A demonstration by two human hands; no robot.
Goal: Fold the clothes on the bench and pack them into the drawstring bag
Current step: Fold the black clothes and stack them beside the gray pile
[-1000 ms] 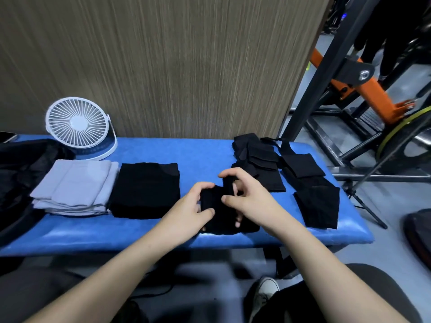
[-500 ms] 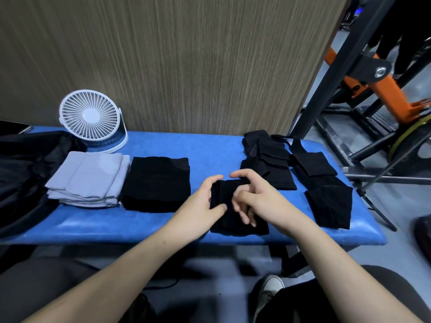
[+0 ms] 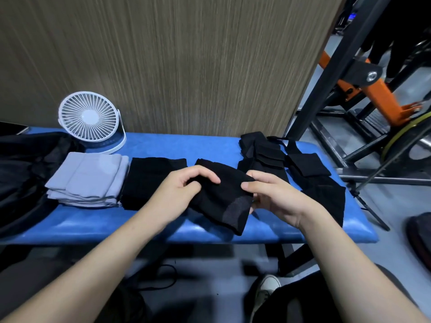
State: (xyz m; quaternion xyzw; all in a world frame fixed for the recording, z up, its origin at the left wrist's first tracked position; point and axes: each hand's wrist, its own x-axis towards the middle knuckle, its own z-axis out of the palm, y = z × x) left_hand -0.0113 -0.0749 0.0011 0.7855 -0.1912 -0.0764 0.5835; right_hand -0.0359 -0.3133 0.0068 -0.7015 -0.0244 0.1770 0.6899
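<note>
Left hand (image 3: pixel 184 190) pinching one edge of the black garment (image 3: pixel 224 199), right hand (image 3: pixel 277 199) pinching the other, holding it just above the blue counter (image 3: pixel 98 224). No readable writing anywhere. Left of the hands, a folded black stack (image 3: pixel 149 183), then a grey stack (image 3: pixel 88 178); dark bag (image 3: pixel 21 173) at far left. White fan (image 3: pixel 91 120) behind; more black pieces (image 3: pixel 263 157) to the right.
</note>
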